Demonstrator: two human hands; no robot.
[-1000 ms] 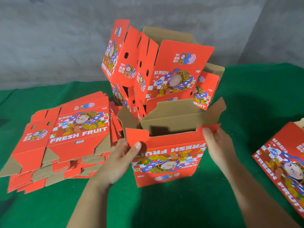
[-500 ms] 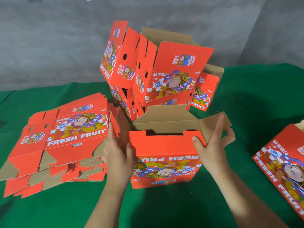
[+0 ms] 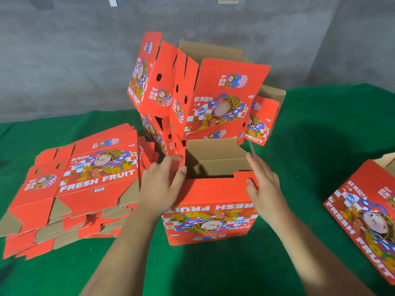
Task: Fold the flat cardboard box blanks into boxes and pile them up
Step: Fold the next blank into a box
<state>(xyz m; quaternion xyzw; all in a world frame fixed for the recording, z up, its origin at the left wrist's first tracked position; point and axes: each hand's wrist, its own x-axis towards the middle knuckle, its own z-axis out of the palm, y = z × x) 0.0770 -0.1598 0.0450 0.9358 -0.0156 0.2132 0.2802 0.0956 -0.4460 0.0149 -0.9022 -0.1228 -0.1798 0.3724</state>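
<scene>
A red "FRESH FRUIT" box [image 3: 210, 218] stands upside down on the green cloth in front of me, its brown inside showing through the top. My left hand [image 3: 162, 184] presses flat on the box's left side and upper corner, thumb on the front panel. My right hand [image 3: 264, 184] lies against the right side, thumb on the front flap's red tab. A stack of flat red blanks [image 3: 70, 189] lies to the left. Behind the box rises a leaning pile of folded boxes [image 3: 203, 92].
Another folded red box [image 3: 367, 212] lies on its side at the right edge. The green cloth [image 3: 213, 272] covers the table. A grey concrete wall [image 3: 64, 60] stands behind the pile.
The box's side flaps, spread outward before, now stand upright against the box. Both hands have moved from the front flap's corners to the box's left and right sides.
</scene>
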